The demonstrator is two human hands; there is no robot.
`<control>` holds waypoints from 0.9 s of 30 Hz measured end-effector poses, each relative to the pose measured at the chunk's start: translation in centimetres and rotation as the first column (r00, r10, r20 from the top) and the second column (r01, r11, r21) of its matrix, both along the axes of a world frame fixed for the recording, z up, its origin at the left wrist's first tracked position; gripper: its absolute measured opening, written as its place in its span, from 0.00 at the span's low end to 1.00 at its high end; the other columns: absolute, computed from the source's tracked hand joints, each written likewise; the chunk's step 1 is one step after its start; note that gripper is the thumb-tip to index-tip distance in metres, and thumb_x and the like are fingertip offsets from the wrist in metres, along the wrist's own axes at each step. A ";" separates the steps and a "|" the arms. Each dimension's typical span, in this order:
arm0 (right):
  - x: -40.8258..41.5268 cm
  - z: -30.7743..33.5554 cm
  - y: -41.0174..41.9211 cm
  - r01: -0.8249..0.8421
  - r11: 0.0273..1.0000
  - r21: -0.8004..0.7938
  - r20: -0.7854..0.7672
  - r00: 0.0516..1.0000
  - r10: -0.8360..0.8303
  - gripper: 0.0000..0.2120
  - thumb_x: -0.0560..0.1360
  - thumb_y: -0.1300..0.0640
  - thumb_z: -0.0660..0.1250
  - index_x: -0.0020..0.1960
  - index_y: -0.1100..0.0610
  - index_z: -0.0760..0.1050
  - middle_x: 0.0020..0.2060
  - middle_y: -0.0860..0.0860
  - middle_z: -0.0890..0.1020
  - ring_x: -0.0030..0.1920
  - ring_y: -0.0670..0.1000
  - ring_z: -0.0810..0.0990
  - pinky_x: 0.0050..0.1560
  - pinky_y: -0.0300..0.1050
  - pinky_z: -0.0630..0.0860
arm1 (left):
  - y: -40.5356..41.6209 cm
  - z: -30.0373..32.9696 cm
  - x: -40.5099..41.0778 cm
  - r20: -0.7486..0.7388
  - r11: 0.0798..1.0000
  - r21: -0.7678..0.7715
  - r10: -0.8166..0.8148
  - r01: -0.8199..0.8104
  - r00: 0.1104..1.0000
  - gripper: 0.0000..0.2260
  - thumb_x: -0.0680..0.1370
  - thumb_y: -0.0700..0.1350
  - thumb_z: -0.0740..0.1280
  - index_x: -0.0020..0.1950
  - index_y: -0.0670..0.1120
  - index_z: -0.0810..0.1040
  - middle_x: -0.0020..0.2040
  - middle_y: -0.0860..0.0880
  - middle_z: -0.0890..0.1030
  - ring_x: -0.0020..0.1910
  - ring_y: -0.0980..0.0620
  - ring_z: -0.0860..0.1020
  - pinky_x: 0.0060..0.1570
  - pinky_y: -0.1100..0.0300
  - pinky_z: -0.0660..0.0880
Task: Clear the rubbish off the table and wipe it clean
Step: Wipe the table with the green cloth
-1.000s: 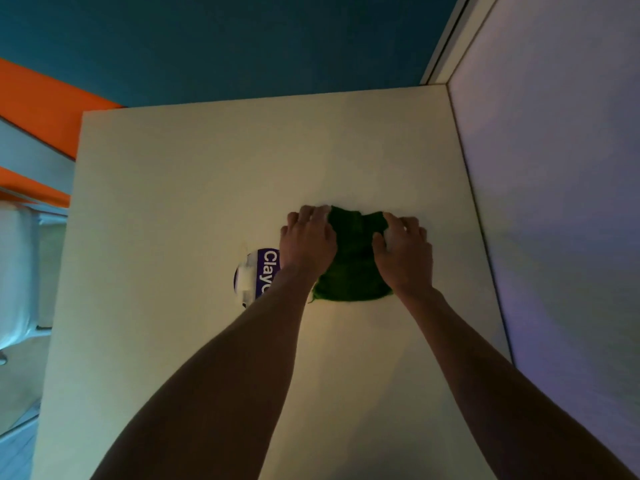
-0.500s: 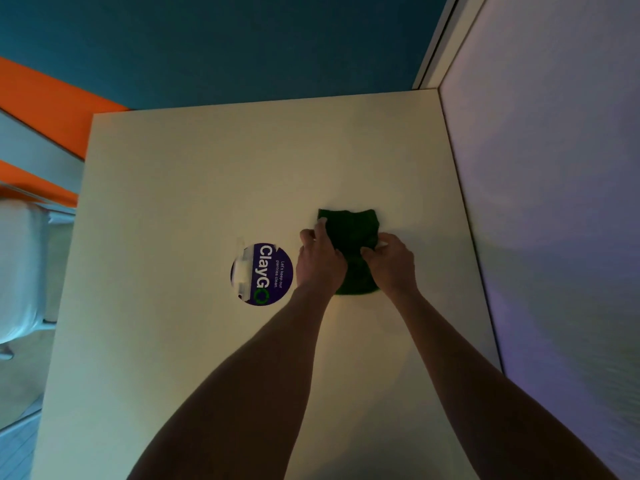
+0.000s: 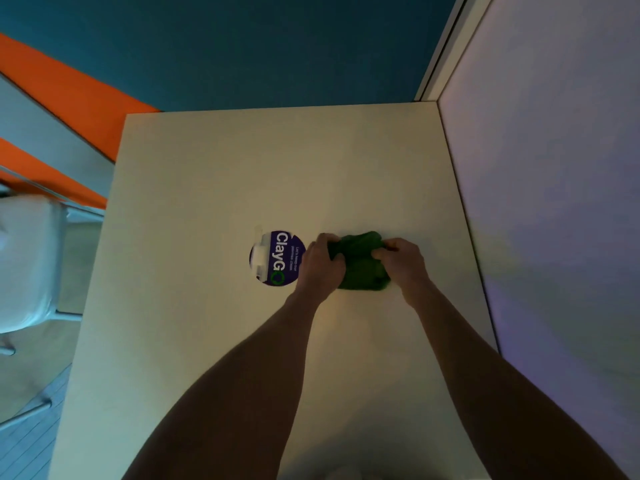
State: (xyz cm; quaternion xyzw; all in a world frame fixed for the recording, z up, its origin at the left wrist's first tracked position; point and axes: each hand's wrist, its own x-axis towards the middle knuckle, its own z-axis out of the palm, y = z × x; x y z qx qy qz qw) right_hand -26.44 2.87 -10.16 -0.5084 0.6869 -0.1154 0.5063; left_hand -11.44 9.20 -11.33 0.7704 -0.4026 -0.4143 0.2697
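On the pale worktop [image 3: 214, 188], right of centre: one green cloth [image 3: 360, 263], bunched, lying on the surface. Left hand [image 3: 320, 266] grips the cloth's left edge with curled fingers; right hand [image 3: 403, 263] grips its right edge likewise. Just left of the left hand: one round purple sticker [image 3: 277, 258] lettered "ClayGo", partly covered by that hand. Left of the worktop: one white chair [image 3: 27, 261]. Right side: pale wall [image 3: 554, 202], touching the worktop edge.
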 end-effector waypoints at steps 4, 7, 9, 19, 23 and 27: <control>-0.1 1.5 2.3 0.071 0.997 0.037 0.100 0.992 -0.074 0.14 0.72 0.59 0.70 0.58 0.58 0.79 0.51 0.56 0.83 0.52 0.56 0.81 0.52 0.49 0.79 | 2.7 1.4 0.3 -0.038 0.996 -0.081 0.031 -0.034 0.999 0.17 0.78 0.37 0.65 0.65 0.47 0.73 0.58 0.47 0.77 0.56 0.49 0.75 0.50 0.56 0.73; -0.1 2.7 4.4 0.066 0.998 0.009 0.147 0.987 -0.066 0.14 0.72 0.59 0.70 0.57 0.57 0.80 0.50 0.56 0.83 0.52 0.56 0.81 0.51 0.48 0.79 | 5.0 2.5 0.2 -0.051 0.989 -0.133 0.061 -0.067 0.997 0.16 0.77 0.37 0.65 0.65 0.46 0.74 0.57 0.50 0.76 0.57 0.50 0.75 0.58 0.52 0.75; -0.1 3.5 6.1 0.038 0.999 -0.016 0.164 0.986 -0.035 0.13 0.72 0.59 0.69 0.57 0.56 0.80 0.50 0.55 0.83 0.52 0.56 0.81 0.56 0.52 0.80 | 7.0 3.1 -0.1 -0.053 0.979 -0.176 0.095 -0.103 0.994 0.16 0.77 0.36 0.65 0.63 0.47 0.75 0.57 0.51 0.76 0.58 0.50 0.75 0.61 0.51 0.75; 1.1 5.7 14.4 -0.190 0.981 -0.039 0.301 0.934 0.193 0.11 0.79 0.59 0.64 0.61 0.52 0.74 0.56 0.55 0.80 0.53 0.53 0.80 0.53 0.48 0.79 | 17.1 5.0 -0.5 -0.030 0.941 -0.177 0.287 -0.288 0.958 0.17 0.79 0.37 0.62 0.67 0.48 0.74 0.63 0.46 0.74 0.61 0.50 0.73 0.63 0.53 0.73; 1.8 5.8 18.8 -0.340 0.940 -0.036 0.275 0.901 0.336 0.12 0.81 0.58 0.62 0.64 0.50 0.72 0.58 0.54 0.78 0.57 0.54 0.78 0.56 0.50 0.77 | 22.9 5.2 -1.2 -0.037 0.906 -0.150 0.396 -0.397 0.918 0.18 0.78 0.36 0.62 0.66 0.49 0.75 0.60 0.47 0.74 0.59 0.50 0.74 0.62 0.51 0.75; 3.2 5.8 23.5 -0.456 0.890 -0.016 0.279 0.852 0.442 0.13 0.81 0.57 0.61 0.65 0.49 0.72 0.58 0.53 0.77 0.56 0.53 0.77 0.48 0.45 0.75 | 29.1 5.3 -1.5 -0.050 0.843 -0.154 0.514 -0.515 0.856 0.18 0.77 0.36 0.62 0.65 0.48 0.75 0.60 0.47 0.75 0.59 0.49 0.74 0.62 0.51 0.75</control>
